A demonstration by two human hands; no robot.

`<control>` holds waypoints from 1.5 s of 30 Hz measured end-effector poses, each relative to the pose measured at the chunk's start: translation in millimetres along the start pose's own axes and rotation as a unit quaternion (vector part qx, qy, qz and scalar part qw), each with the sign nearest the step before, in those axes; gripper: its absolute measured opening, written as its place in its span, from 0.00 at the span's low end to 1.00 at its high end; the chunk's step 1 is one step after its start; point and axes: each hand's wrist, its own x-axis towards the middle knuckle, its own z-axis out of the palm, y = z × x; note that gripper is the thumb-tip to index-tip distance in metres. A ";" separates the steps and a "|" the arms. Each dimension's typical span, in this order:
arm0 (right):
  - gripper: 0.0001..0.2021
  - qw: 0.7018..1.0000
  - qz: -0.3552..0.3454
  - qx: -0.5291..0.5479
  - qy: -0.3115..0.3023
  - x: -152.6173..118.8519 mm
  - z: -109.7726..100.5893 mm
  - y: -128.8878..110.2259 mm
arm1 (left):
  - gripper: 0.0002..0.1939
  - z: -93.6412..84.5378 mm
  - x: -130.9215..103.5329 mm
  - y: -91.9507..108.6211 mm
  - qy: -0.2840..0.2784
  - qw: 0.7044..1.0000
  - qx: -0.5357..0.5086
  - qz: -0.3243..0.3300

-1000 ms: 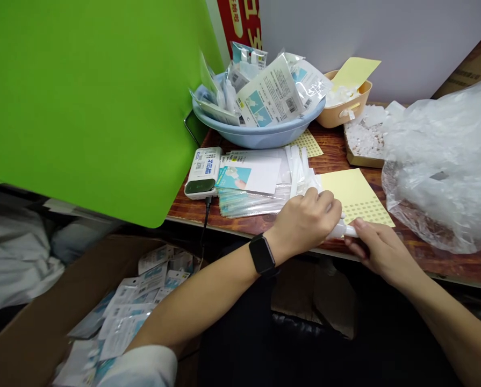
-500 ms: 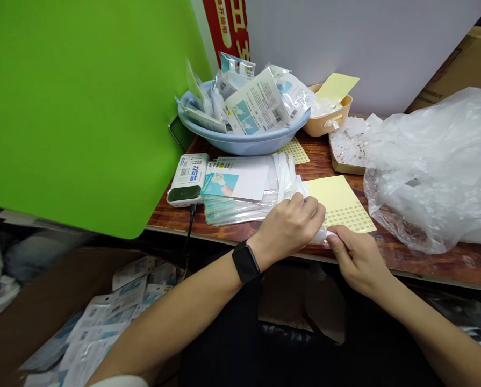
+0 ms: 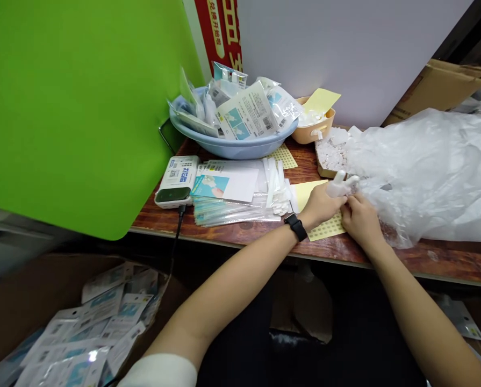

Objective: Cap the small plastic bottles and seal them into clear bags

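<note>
My left hand (image 3: 323,207), with a black watch on its wrist, is closed around a whitish translucent pronged piece (image 3: 340,185) that sticks up past the fingers. My right hand (image 3: 361,217) is closed and meets the left fingertips just below the piece; what it pinches is hidden. Both hands are over a yellow sticker sheet (image 3: 324,228) near the table edge. To their left, several white strips (image 3: 275,185) lie on a stack of clear packets with blue-and-white cards (image 3: 234,209).
A blue basin (image 3: 240,149) heaped with filled packets stands behind, beside an orange bin (image 3: 318,129). A large clear plastic bag (image 3: 433,172) covers the right side. A white device (image 3: 178,180) with a cable sits left. Below is a box of packets (image 3: 99,317).
Both hands have moved right and farther from the white strips, toward the plastic bag. The pronged piece now shows above the left fingers. The camera view has shifted slightly.
</note>
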 end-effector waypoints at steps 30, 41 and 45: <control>0.11 0.997 0.007 0.077 -0.019 3.7 -5.8 11.4 | 0.07 3.7 6.5 -6.1 0.137 0.988 -0.021 -0.062; 0.08 0.996 0.012 0.068 -0.056 16.2 -3.9 22.7 | 0.22 6.6 6.6 9.5 0.166 0.973 -0.078 -0.141; 0.10 0.994 -0.024 0.104 -0.038 9.2 -8.8 22.3 | 0.25 3.3 11.7 6.4 0.172 0.967 -0.090 -0.166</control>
